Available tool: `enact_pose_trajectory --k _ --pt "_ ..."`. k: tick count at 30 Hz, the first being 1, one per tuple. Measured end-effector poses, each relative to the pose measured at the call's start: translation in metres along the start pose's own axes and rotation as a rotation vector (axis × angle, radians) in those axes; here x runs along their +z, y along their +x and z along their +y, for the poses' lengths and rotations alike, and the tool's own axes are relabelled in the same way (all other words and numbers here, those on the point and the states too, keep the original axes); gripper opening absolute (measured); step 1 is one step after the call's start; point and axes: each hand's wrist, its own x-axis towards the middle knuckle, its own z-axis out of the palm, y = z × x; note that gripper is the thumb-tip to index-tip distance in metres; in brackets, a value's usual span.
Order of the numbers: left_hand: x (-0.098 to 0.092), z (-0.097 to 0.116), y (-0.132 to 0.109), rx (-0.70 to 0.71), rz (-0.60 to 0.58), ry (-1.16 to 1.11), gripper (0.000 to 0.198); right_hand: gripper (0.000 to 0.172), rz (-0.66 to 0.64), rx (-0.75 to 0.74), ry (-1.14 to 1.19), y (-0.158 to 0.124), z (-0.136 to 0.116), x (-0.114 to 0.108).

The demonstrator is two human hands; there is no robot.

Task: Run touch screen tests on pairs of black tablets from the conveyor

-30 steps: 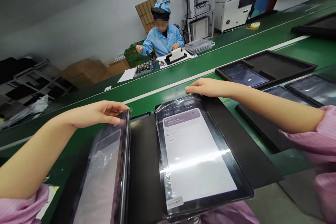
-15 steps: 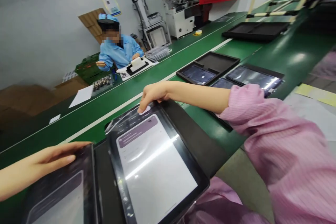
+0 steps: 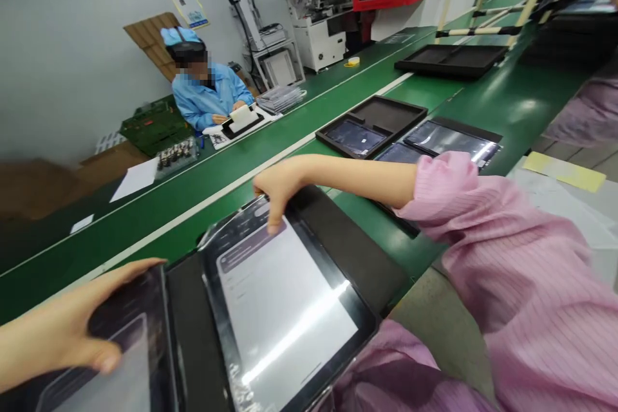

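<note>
My right hand (image 3: 280,187) grips the far edge of a tablet (image 3: 290,309) in clear film, thumb on the lit screen at a purple banner and fingers curled over the edge. The screen is mostly white with a bright glare streak. My left hand (image 3: 72,318) holds a second tablet (image 3: 120,380) at the left, thumb over its screen and fingers along the far edge; its near part is cut off by the frame. Under and beside the tablets lies a black tray (image 3: 345,244), its strip (image 3: 193,322) showing between them.
Beyond my right forearm, a black tray (image 3: 400,109) holds a dark tablet (image 3: 357,136), with another wrapped tablet (image 3: 451,140) nearby. A further black tray (image 3: 454,61) lies under a tube rack (image 3: 483,32). Across the green bench (image 3: 193,212) sits a co-worker (image 3: 212,93) in blue. Papers (image 3: 570,199) lie right.
My right thumb has slid from the tablet's top edge down onto the banner. My left thumb has spread lower over its screen. The co-worker's raised hand has come down to the work surface.
</note>
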Motion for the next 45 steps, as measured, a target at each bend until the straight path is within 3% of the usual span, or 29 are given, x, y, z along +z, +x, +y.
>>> enact_pose_trajectory --k 2,4,6,8,10,12,14,17,23,28,33,40,45 --pt "-0.006 0.008 0.002 -0.06 -0.08 -0.204 0.101 0.045 0.052 0.031 -0.055 0.001 0.008 0.006" --pt "-0.011 0.017 0.002 -0.128 -0.054 -0.285 0.087 0.042 0.252 0.109 -0.044 -0.003 0.018 0.014" --pt "-0.012 0.026 -0.001 -0.18 0.066 -0.262 0.084 0.037 0.542 0.199 -0.102 -0.015 0.027 0.026" --pt "-0.007 0.035 -0.01 -0.175 0.222 -0.169 0.085 0.028 0.688 0.199 -0.18 -0.037 0.035 0.044" --pt "0.003 0.047 -0.024 -0.059 0.223 -0.099 0.084 0.031 0.698 0.146 -0.213 -0.066 0.042 0.065" --pt "0.014 0.06 -0.038 0.06 0.077 -0.085 0.076 0.034 0.682 0.12 -0.201 -0.094 0.049 0.086" --pt "0.022 0.073 -0.049 0.086 -0.055 -0.091 0.066 0.032 0.678 0.121 -0.158 -0.115 0.054 0.102" --pt "0.025 0.083 -0.055 0.062 -0.123 -0.113 0.059 0.033 0.673 0.141 -0.079 -0.13 0.05 0.111" --pt "0.016 0.088 -0.047 0.088 -0.175 -0.059 0.05 0.037 0.637 0.278 0.122 -0.131 0.028 0.108" --pt "0.011 0.09 -0.043 0.166 -0.161 -0.053 0.045 0.042 0.619 0.384 0.282 -0.131 0.031 0.113" --pt "0.014 0.086 -0.043 0.144 -0.089 -0.078 0.045 0.05 0.578 0.376 0.288 -0.132 0.045 0.113" --pt "0.017 0.088 -0.041 0.126 -0.083 -0.063 0.049 0.037 0.626 0.246 0.169 -0.137 0.049 0.113" --pt "0.016 0.088 -0.045 0.136 -0.085 -0.051 0.053 0.038 0.633 0.234 0.171 -0.133 0.046 0.115"
